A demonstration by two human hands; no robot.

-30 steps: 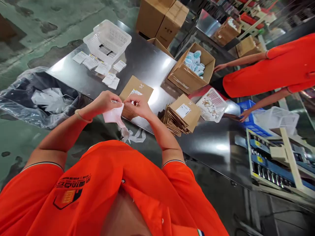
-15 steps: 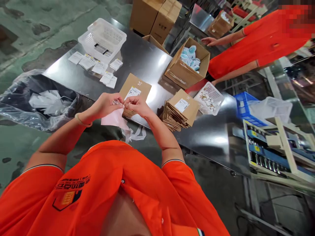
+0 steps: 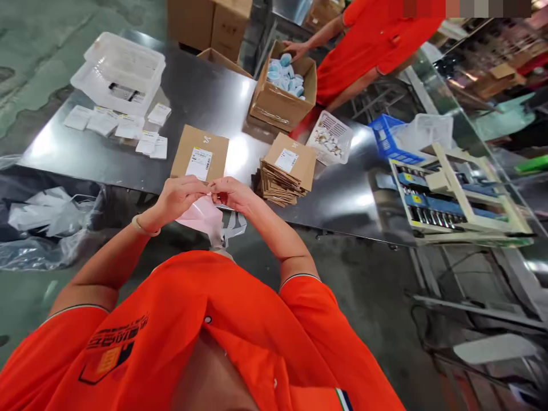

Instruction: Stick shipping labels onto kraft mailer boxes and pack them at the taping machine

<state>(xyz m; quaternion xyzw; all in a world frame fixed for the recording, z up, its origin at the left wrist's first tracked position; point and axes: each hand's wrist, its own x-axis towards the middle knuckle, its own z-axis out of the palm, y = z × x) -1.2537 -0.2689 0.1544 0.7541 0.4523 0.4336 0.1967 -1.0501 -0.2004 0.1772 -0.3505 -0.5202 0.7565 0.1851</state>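
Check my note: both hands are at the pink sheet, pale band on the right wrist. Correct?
Not quite: the head view shows the pale band on the left wrist. The left hand and right hand are both at the pink sheet, as noted.

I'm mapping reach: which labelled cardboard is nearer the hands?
The left cardboard, just beyond left hand and right hand; the other cardboard tops a stack beside a white basket.

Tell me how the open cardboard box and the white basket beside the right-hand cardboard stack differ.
The box is brown cardboard with solid walls; the basket is white with holes in its walls. The box is deep, the basket shallower. The box holds blue-and-white pieces, the basket smaller white and brownish ones. Both are open-topped.
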